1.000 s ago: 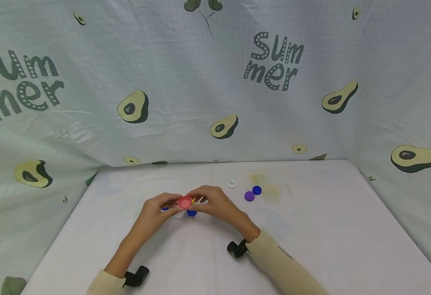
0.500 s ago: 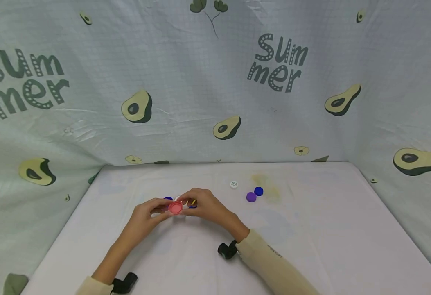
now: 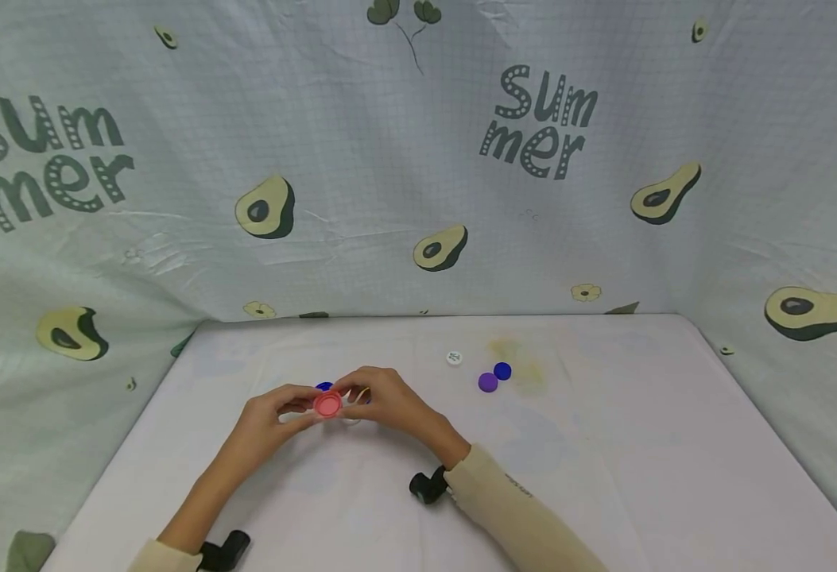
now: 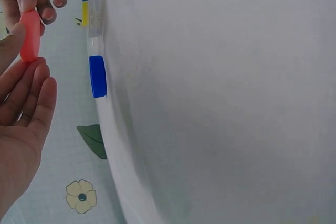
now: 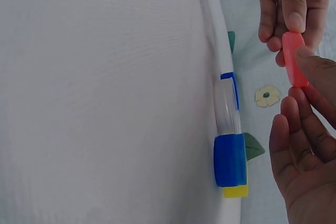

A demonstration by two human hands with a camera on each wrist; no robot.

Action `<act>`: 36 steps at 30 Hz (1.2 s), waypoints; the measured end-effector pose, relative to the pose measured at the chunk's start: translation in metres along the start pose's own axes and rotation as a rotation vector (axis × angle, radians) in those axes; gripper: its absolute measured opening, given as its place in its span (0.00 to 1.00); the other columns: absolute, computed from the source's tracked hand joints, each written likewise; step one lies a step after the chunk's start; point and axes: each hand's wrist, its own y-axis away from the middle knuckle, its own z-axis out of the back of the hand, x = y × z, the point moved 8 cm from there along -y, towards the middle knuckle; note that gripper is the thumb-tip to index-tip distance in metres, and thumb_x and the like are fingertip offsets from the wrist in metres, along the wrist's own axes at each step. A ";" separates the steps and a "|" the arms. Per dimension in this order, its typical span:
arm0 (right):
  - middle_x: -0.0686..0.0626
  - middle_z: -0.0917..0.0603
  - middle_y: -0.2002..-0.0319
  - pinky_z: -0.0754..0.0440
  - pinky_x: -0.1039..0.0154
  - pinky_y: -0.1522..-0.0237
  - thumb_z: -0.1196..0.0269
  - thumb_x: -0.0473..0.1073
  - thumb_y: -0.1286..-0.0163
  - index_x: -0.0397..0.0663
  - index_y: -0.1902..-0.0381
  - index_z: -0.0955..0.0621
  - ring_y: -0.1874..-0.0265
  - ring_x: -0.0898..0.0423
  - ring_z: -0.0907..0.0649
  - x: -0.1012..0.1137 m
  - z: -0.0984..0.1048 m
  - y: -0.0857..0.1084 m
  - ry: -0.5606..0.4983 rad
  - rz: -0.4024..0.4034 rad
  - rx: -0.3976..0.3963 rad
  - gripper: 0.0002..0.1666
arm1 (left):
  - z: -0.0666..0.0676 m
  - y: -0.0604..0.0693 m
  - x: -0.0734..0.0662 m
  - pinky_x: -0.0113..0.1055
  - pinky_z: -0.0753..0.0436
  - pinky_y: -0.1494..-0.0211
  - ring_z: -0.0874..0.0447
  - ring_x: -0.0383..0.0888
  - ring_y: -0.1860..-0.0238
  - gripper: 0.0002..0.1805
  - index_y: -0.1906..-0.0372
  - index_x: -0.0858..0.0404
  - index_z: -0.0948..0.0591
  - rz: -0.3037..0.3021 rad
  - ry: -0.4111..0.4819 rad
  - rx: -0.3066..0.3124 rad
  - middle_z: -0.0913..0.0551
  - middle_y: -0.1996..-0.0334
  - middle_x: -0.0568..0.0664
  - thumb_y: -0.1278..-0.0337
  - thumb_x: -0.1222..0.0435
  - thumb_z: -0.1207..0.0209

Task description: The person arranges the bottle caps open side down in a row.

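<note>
Now it's left hand [image 3: 266, 425] and right hand [image 3: 389, 401] pinching the red disc [image 3: 328, 404] by opposite edges (likely to steady it), white table [image 3: 604, 445] below it, blue piece [image 3: 325, 386] just beyond it, purple disc [image 3: 488, 382] well to its right.

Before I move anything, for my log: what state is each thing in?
Red round piece: held between both hands
Left hand: pinching the red piece
Right hand: pinching it too
White disc: lying flat
Purple disc: lying flat
Blue disc beside it: lying flat
Clear piece: open or closed unclear
Left blue piece: partly hidden
Right blue piece: partly hidden
Yellow piece: partly hidden
</note>
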 end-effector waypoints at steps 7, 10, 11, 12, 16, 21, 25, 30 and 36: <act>0.55 0.13 0.51 0.19 0.74 0.53 0.26 0.40 0.36 0.52 0.44 0.14 0.57 0.64 0.17 -0.004 -0.009 -0.001 0.019 -0.038 0.032 0.21 | -0.001 0.001 0.008 0.45 0.14 0.47 0.13 0.49 0.54 0.18 0.48 0.63 0.15 0.038 -0.033 0.072 0.12 0.54 0.49 0.44 0.67 0.28; 0.56 0.13 0.50 0.19 0.73 0.52 0.26 0.41 0.35 0.52 0.44 0.14 0.56 0.63 0.17 -0.002 -0.013 -0.002 0.032 -0.033 0.043 0.21 | 0.000 0.002 0.011 0.44 0.14 0.48 0.14 0.47 0.54 0.17 0.49 0.62 0.14 0.041 -0.048 0.084 0.12 0.54 0.48 0.44 0.66 0.27; 0.56 0.13 0.51 0.19 0.73 0.51 0.26 0.41 0.35 0.52 0.44 0.14 0.55 0.63 0.17 -0.002 -0.014 -0.002 0.038 -0.033 0.044 0.21 | 0.000 0.002 0.013 0.43 0.13 0.49 0.14 0.47 0.54 0.17 0.50 0.61 0.14 0.042 -0.050 0.084 0.12 0.54 0.47 0.45 0.65 0.27; 0.56 0.13 0.51 0.19 0.72 0.51 0.26 0.41 0.35 0.52 0.45 0.14 0.55 0.62 0.17 -0.002 -0.015 -0.003 0.041 -0.033 0.044 0.21 | 0.000 0.002 0.014 0.42 0.13 0.49 0.14 0.46 0.55 0.17 0.50 0.61 0.14 0.040 -0.052 0.085 0.12 0.54 0.47 0.45 0.65 0.27; 0.56 0.13 0.52 0.19 0.72 0.52 0.26 0.41 0.35 0.52 0.46 0.13 0.55 0.62 0.17 -0.002 -0.017 -0.005 0.059 -0.056 0.049 0.19 | 0.000 0.003 0.017 0.38 0.13 0.52 0.14 0.46 0.56 0.17 0.50 0.63 0.14 0.044 -0.035 0.100 0.12 0.54 0.49 0.44 0.63 0.27; 0.57 0.13 0.53 0.20 0.75 0.54 0.26 0.43 0.36 0.53 0.47 0.12 0.56 0.64 0.18 -0.003 -0.021 -0.008 0.093 -0.075 0.059 0.18 | -0.001 0.003 0.021 0.37 0.13 0.53 0.14 0.46 0.56 0.18 0.50 0.64 0.15 0.063 -0.030 0.118 0.12 0.54 0.50 0.43 0.62 0.27; 0.57 0.12 0.54 0.22 0.77 0.54 0.26 0.42 0.36 0.53 0.48 0.12 0.56 0.64 0.18 -0.003 -0.024 -0.010 0.098 -0.067 0.048 0.18 | -0.001 0.002 0.023 0.38 0.13 0.53 0.14 0.47 0.56 0.18 0.50 0.65 0.15 0.060 -0.042 0.121 0.12 0.55 0.51 0.44 0.64 0.27; 0.56 0.12 0.54 0.23 0.78 0.54 0.25 0.43 0.36 0.51 0.48 0.12 0.56 0.66 0.18 -0.002 -0.029 -0.014 0.161 -0.038 0.045 0.18 | -0.001 0.000 0.028 0.34 0.14 0.56 0.14 0.46 0.57 0.17 0.51 0.66 0.15 0.064 -0.060 0.138 0.12 0.56 0.51 0.45 0.65 0.27; 0.57 0.11 0.56 0.23 0.78 0.54 0.25 0.44 0.37 0.50 0.49 0.11 0.58 0.67 0.18 0.000 -0.033 -0.021 0.250 -0.058 0.095 0.18 | -0.003 -0.003 0.033 0.31 0.15 0.57 0.15 0.44 0.59 0.17 0.52 0.67 0.14 0.082 -0.050 0.160 0.12 0.58 0.50 0.45 0.66 0.27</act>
